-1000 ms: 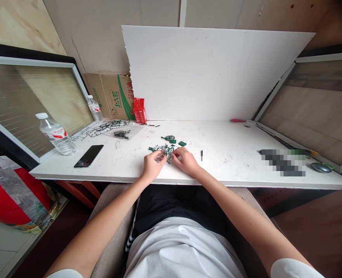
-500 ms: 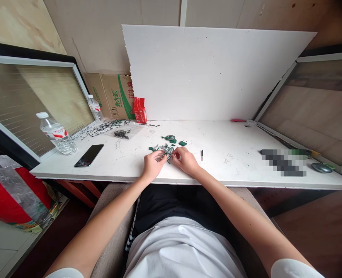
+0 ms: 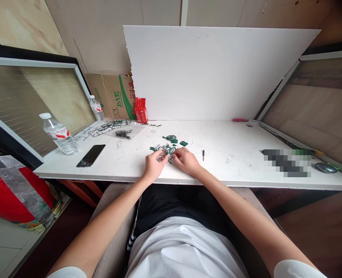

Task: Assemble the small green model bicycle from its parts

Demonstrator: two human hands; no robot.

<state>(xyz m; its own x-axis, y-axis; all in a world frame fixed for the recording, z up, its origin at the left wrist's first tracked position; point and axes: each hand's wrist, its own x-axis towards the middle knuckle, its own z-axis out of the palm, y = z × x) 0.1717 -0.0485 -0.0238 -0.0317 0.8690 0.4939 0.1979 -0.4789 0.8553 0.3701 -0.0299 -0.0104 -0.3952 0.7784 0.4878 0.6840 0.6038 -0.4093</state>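
A small green-and-silver model with spoked wheels (image 3: 164,147) is between my hands, low over the white table. My left hand (image 3: 154,165) pinches its near left side with bent fingers. On its right side, the fingers of my right hand (image 3: 187,160) are closed at a wheel; whether they also hold a tiny part is hidden. Just beyond the model lie a green spoked-wheel piece (image 3: 169,137) and a flat green block (image 3: 184,143), with small green bits around them. A short, dark, slim tool (image 3: 203,155) rests right of my right hand.
Leftward on the table (image 3: 234,170) are a phone (image 3: 91,155), a water bottle (image 3: 57,133), black sprue frames (image 3: 109,126) and a plastic bag with dark parts (image 3: 123,134). A red box (image 3: 141,111) stands behind. A grey oval object (image 3: 325,167) lies far right.
The whole view has shifted slightly, so things appear a little farther right. Both hands keep nearly the same grip at the model, with only slight finger movement.
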